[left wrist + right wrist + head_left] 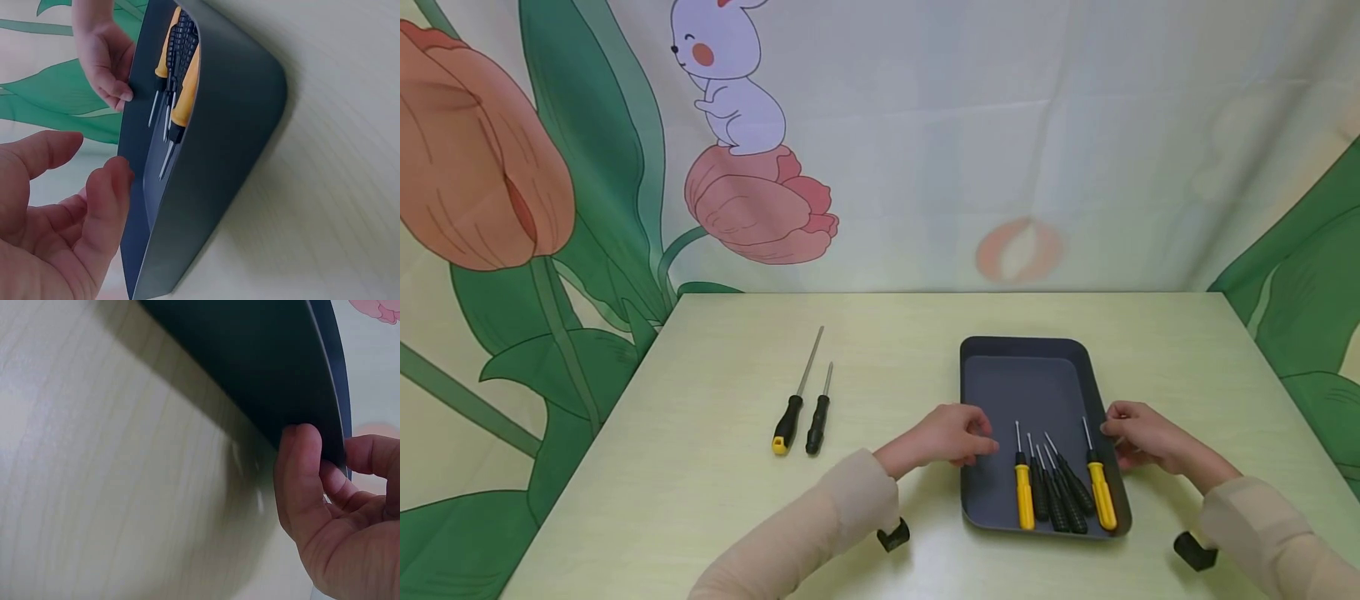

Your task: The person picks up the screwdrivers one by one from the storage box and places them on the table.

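A dark grey tray (pixel 1028 387) lies on the right half of the table. Inside it, toward the near end, are two yellow-handled screwdrivers (pixel 1102 497) with several black-handled screwdrivers (pixel 1058 500) between them. My right hand (pixel 1146 435) pinches the tray's right rim, thumb over the edge and fingers against the outer wall, as the right wrist view shows. Over the left rim hovers my left hand (pixel 951 435), its fingers loosely bent and holding nothing. In the left wrist view a gap separates the left thumb from the fingers (pixel 106 206), which overlap the tray's wall.
Left of the tray, two more screwdrivers lie on the table (pixel 700 467): a longer one with a black and yellow handle (pixel 788 423) and a shorter black one (pixel 818 423). A printed curtain (pixel 910 167) hangs behind the table's far edge.
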### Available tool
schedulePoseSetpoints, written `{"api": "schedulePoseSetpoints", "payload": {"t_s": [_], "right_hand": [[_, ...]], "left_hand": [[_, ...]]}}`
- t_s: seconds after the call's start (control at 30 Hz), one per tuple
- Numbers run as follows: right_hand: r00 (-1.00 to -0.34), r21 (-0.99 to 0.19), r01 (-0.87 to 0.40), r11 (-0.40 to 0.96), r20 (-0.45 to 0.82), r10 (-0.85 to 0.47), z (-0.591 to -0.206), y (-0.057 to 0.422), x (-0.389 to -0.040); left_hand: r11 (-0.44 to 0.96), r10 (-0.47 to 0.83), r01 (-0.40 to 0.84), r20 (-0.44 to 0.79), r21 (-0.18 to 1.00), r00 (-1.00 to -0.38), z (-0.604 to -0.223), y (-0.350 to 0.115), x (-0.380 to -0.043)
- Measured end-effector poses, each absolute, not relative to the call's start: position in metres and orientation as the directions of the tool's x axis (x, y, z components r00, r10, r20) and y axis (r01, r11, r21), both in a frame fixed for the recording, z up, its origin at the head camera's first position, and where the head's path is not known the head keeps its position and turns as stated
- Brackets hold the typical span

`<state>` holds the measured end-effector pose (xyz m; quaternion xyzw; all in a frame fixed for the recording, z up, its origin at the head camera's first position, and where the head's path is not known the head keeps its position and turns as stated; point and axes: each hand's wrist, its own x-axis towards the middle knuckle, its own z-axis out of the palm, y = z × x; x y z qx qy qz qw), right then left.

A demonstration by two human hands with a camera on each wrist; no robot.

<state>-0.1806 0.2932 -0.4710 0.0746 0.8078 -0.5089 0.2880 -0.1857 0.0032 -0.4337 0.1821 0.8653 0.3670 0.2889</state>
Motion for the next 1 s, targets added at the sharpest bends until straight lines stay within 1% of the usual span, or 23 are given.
{"api": "schedulePoseSetpoints", "payload": {"t_s": [0.27, 0.77, 1.0], "right_hand": [[-0.821, -0.781, 0.417, 0.466, -0.543, -0.175, -0.474, 0.295, -0.182], [-0.824, -0.782, 0.415, 0.465, -0.539, -0.172, -0.475, 0.295, -0.182], [-0.823, -0.778, 0.416, 0.471, -0.542, -0.169, -0.475, 0.294, -0.181]], "left_hand": [[0.654, 0.538, 0.075, -0.392, 0.753, -0.746, -0.436, 0.015, -0.18], [0.667, 0.518, 0.013, -0.451, 0.745, -0.727, -0.448, 0.033, -0.174], [0.682, 0.503, 0.011, -0.458, 0.732, -0.732, -0.453, 0.037, -0.17]]}}
